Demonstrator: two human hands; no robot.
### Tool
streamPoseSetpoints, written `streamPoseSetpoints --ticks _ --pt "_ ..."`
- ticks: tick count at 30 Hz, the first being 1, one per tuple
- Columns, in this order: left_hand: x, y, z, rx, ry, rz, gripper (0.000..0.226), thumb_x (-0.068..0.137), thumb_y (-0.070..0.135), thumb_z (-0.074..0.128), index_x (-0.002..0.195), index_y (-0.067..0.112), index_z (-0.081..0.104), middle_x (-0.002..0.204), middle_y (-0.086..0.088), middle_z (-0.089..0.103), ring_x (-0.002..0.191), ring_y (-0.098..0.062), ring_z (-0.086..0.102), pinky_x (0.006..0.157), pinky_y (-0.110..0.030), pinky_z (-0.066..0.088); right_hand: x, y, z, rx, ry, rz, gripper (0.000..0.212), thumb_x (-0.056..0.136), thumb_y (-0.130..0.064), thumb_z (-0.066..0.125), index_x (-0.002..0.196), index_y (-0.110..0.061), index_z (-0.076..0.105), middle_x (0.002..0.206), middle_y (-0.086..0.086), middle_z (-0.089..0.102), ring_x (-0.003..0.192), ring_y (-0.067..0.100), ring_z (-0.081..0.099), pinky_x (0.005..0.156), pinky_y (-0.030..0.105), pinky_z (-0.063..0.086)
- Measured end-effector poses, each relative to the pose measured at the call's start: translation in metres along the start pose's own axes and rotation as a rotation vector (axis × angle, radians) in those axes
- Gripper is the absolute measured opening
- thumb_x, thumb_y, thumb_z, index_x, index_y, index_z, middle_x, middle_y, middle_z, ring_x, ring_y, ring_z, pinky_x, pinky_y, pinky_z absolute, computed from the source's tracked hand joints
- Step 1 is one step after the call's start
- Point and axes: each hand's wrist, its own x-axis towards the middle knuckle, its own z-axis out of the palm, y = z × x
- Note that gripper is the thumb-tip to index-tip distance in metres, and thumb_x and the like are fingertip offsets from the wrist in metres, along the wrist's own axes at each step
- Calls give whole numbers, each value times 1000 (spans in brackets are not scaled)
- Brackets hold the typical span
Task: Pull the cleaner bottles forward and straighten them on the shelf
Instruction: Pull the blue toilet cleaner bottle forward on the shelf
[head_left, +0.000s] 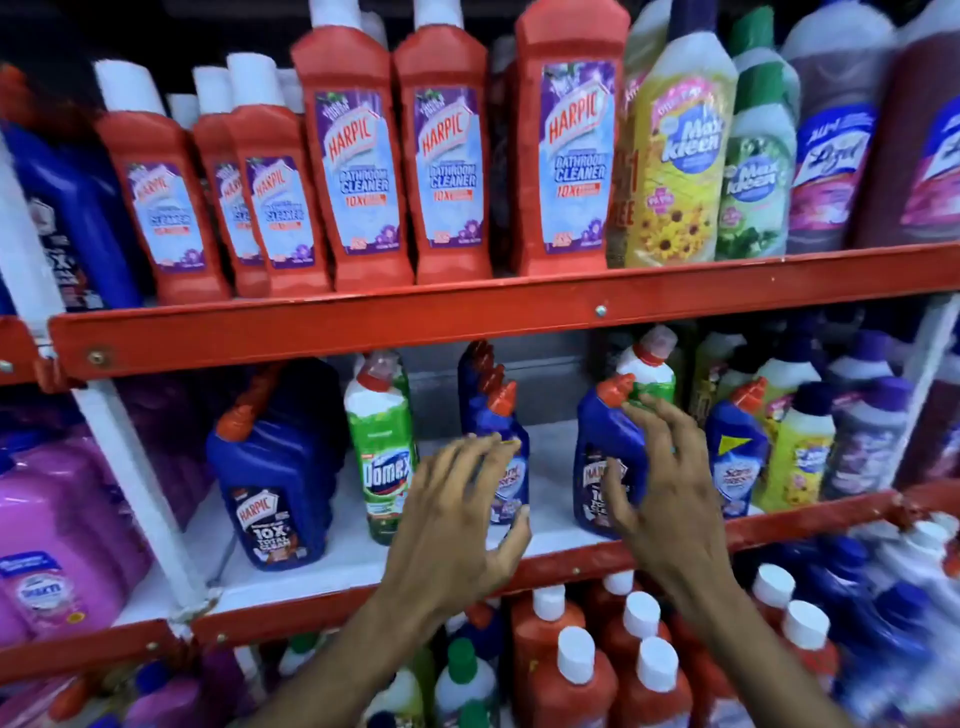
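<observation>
We see our left hand (457, 514) open, fingers spread, just before a blue Sani Fresh bottle (506, 457) on the middle shelf (561, 564). Our right hand (660, 483) curls loosely around a blue Harpic bottle (602, 447); firm grip unclear. Green Domex bottle (382, 457) stands left.

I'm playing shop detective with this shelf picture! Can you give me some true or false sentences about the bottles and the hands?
1. The red Harpic bottles stand on the shelf above the hands. True.
2. The left hand is lifting the green Domex bottle off the shelf. False: the bottle stands on the shelf, and that hand, fingers spread, reaches toward a blue bottle beside it.
3. The right hand is at a blue Harpic bottle with an orange cap. True.
4. The white-capped bottles sit on the top shelf. False: they are on the shelf below the hands.
5. Both hands wear gloves. False: both are bare.
</observation>
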Motion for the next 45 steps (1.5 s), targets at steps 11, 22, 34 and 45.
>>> streamPoseSetpoints --ticks 11,22,34,45 --pt "30 29 120 -449 -338 -352 50 92 30 64 139 20 47 137 -6 66 121 -27 65 99 -39 56 -21 78 15 217 -266 462 44 81 -13 77 122 -9 59 111 8 72 88 17 68 80 27 52" --pt "18 33 137 -680 -89 -410 41 93 16 69 129 23 52 122 1 74 113 -12 71 94 -37 61 -35 77 10 359 -250 397 42 84 -9 74 118 -30 58 112 -5 72 95 4 70 84 36 59" --pt "-48 -20 12 -524 401 -464 55 94 37 67 139 58 44 131 4 72 112 -19 72 94 -37 59 -30 -55 52 654 -246 236 40 83 -23 72 121 -19 61 112 1 73 102 13 71 89 33 59" --pt "-131 -129 -48 -321 452 -717 50 94 32 59 143 21 53 136 -3 70 118 -24 69 99 -43 55 -58 -188 158 750 -439 193 38 86 -9 69 122 -17 59 111 2 74 93 -5 69 83 14 54"
